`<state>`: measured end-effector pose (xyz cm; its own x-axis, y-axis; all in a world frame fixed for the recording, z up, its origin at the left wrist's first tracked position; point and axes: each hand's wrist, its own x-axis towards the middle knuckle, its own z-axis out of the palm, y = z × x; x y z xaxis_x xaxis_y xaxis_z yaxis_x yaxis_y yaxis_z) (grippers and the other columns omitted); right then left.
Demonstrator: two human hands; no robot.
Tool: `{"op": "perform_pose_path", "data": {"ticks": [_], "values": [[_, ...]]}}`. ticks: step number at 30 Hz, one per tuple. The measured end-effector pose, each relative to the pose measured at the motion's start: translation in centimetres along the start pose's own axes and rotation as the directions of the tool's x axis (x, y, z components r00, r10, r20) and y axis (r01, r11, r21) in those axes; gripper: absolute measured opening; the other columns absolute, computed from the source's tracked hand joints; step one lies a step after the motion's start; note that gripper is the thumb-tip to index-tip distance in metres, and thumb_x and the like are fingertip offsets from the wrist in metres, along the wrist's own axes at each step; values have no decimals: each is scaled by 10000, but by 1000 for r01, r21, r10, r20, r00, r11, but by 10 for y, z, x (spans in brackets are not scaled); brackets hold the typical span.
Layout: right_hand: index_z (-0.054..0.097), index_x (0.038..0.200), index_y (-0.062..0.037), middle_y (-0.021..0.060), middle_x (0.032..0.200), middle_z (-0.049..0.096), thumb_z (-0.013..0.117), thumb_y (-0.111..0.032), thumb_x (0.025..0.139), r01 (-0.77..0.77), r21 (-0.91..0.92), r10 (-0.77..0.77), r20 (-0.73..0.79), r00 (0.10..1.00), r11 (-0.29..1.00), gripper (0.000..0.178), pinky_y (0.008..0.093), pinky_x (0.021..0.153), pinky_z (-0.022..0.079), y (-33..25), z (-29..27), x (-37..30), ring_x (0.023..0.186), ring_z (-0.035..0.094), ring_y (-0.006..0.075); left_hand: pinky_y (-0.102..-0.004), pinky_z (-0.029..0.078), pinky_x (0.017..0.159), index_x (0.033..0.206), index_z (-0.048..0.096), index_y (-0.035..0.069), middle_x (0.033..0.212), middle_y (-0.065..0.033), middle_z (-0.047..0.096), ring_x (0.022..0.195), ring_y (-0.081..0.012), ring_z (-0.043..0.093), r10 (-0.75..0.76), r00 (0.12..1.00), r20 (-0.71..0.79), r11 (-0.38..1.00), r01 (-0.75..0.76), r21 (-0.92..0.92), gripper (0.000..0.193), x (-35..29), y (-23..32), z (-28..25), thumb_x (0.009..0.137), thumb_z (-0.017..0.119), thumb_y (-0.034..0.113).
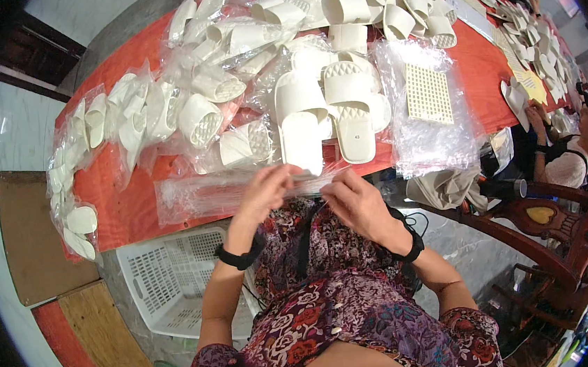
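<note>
At the table's near edge lies a stack of clear plastic bags (201,196). My left hand (264,194) is over the stack, its fingers closed on what looks like the film of one bag. To the right, my right hand (358,202) pinches the same film with thumb and fingertips; the film between them is thin and hard to make out. Just beyond my hands rest two cream slippers, a left one (301,137) and a right one (350,133), toes away from me. The left slipper's heel end reaches almost to my left fingers.
Bagged slippers (202,120) spread across the left of the red table (125,209); loose slippers (349,9) pile at the back. A yellow sticker sheet (428,93) lies on more bags at right. Below are a white basket (169,278) and a wooden chair (545,221). Another person (571,149) sits at right.
</note>
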<state>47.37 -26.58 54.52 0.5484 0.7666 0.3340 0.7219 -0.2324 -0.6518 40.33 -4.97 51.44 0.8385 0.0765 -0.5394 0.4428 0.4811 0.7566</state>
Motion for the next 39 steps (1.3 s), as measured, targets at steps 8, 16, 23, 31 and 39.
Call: {"op": "perform_pose_path", "data": {"ticks": [8, 16, 23, 31, 39], "values": [[581, 957, -29, 97, 895, 501, 667, -49, 774, 144, 71, -152, 126, 980, 987, 203, 389, 660, 490, -2, 15, 5, 782, 575, 292, -157, 253, 394, 1131, 633, 15, 851, 7, 603, 493, -3, 381, -17, 996, 89, 999, 20, -33, 305, 21, -5, 37, 967, 553, 259], [523, 1140, -10, 158, 1028, 503, 544, 86, 784, -77, 87, 68, 95, 993, 993, 369, 389, 716, 517, 5, -2, -1, 850, 597, 334, -158, 202, 398, 1138, 619, 2, 877, 18, 591, 464, 14, 288, 58, 996, 62, 987, -48, -152, 340, 28, 0, 24, 993, 494, 283], [536, 1069, 27, 136, 940, 627, 556, -109, 944, -370, 418, 395, 28, 918, 830, 186, 320, 640, 524, 19, 16, 13, 782, 646, 187, -158, 212, 390, 1053, 635, 16, 963, -17, 650, 447, 11, 278, -34, 991, 128, 980, 58, -189, 334, 37, 2, 46, 997, 479, 306], [555, 989, -17, 26, 828, 596, 536, -223, 976, -545, 745, 621, 227, 750, 385, 206, 217, 588, 498, 34, 22, 19, 719, 597, 89, -192, 183, 385, 1133, 629, -13, 599, 65, 463, 417, 5, 278, 58, 990, 128, 988, -39, -149, 381, 51, 6, 57, 985, 506, 316], [540, 936, -26, 20, 788, 575, 550, -227, 950, -568, 760, 704, 213, 677, 316, 201, 241, 503, 495, 54, 20, 16, 641, 577, 92, -219, 338, 462, 1089, 659, 24, 658, 37, 521, 523, -46, 418, 382, 923, 43, 890, -380, 253, 280, 71, 3, 57, 952, 559, 247]]}}
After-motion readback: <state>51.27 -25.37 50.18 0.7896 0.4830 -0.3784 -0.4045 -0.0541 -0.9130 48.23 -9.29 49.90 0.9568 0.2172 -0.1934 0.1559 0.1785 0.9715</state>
